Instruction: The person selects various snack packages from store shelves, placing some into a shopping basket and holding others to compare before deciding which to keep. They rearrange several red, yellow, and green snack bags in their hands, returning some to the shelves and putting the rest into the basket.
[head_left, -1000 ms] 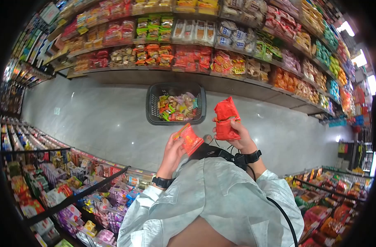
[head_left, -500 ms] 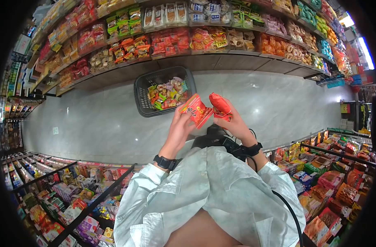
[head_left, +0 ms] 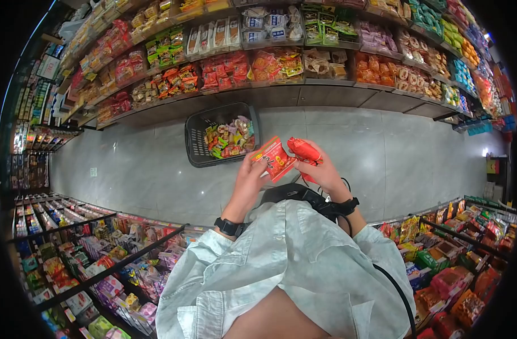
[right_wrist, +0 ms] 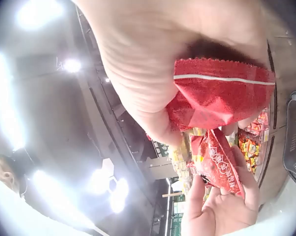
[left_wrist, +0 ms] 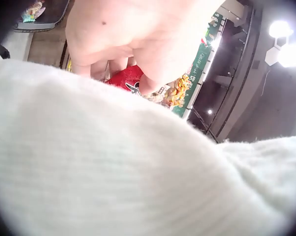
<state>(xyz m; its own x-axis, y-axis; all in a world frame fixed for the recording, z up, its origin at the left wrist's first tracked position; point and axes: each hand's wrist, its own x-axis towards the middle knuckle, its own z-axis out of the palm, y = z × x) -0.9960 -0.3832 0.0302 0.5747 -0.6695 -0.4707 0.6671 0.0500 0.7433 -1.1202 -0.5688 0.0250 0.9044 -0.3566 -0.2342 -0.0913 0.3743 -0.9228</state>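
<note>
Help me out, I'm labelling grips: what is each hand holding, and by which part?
The left hand holds a printed red packet by its left-hand edge; the right hand holds a second red packet around its middle.

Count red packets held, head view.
2 distinguishable: left packet, pinched in the left grip; right packet, held in the right grip. The right grip may hide more.

A glossy grey tiled floor (head_left: 394,152) spreads beneath the left hand (head_left: 249,179) and right hand (head_left: 327,175). Ahead of them runs a long, brown-based tiered shelf (head_left: 326,97); behind, either side, black-railed display racks (head_left: 114,265); overhead, white tubular lamps (right_wrist: 59,199).
</note>
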